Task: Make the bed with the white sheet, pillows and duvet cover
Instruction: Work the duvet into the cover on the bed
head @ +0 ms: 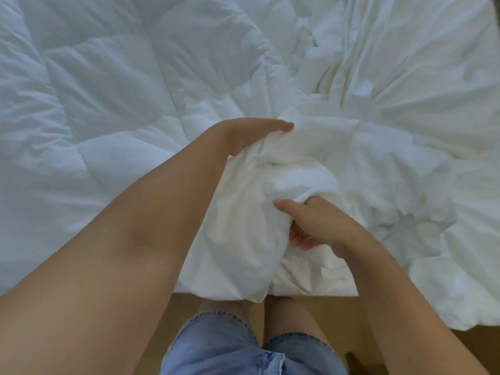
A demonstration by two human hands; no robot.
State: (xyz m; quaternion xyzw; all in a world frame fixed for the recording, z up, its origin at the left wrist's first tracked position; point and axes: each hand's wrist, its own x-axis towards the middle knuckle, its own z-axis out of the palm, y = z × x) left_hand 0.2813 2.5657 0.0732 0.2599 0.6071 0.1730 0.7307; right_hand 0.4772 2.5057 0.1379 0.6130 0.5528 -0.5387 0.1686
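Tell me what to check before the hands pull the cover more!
1. Left hand holding the bunched duvet cover: ok, its fingers curl over the top of the bunch.
2. Right hand holding the cover: ok, it pinches a fold near the front edge.
3. Quilted duvet lying flat: ok on the left side, where it is spread out.
4. Cover smooth on the right: not ok, it lies crumpled and wrinkled.
5. Duvet corner inside the cover: cannot tell, the cloth hides it.
6. Pillows ready: cannot tell, none in view.
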